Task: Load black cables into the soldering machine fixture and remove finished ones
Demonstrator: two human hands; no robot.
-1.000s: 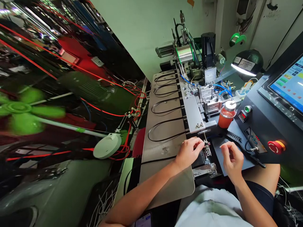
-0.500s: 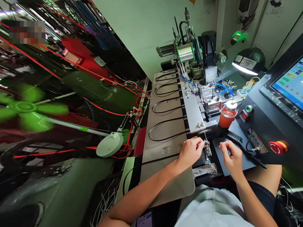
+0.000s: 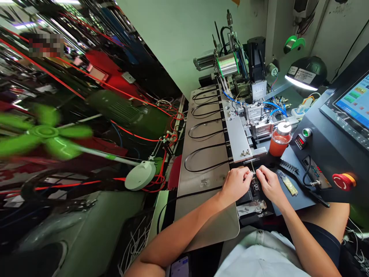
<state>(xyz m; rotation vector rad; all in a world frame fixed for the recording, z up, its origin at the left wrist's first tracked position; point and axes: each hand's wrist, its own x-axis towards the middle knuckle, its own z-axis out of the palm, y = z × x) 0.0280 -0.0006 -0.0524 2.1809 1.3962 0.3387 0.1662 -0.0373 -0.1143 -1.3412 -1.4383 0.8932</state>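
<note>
My left hand (image 3: 238, 182) has its fingers pinched together at the small metal fixture (image 3: 255, 186), at the near end of the machine. What lies between those fingertips is too small to name. Close on the fixture's other side is my right hand (image 3: 268, 183), its thumb and fingers also pressed together on something too small to make out. The fingertips of both hands nearly meet above the fixture. Black cables lie in loops on the metal plate (image 3: 206, 154) to the left. One cable (image 3: 196, 193) runs up to my left hand.
Right of my hands are a black brush (image 3: 302, 181), a small yellowish packet (image 3: 288, 184) and a jar of red liquid (image 3: 279, 143). A control panel with a red stop button (image 3: 343, 181) stands at the right. A green fan (image 3: 46, 132) is at far left.
My right hand has moved left to the fixture and now meets my left hand there. The yellowish packet, hidden before, shows on the dark plate. A further cable now crosses the metal plate.
</note>
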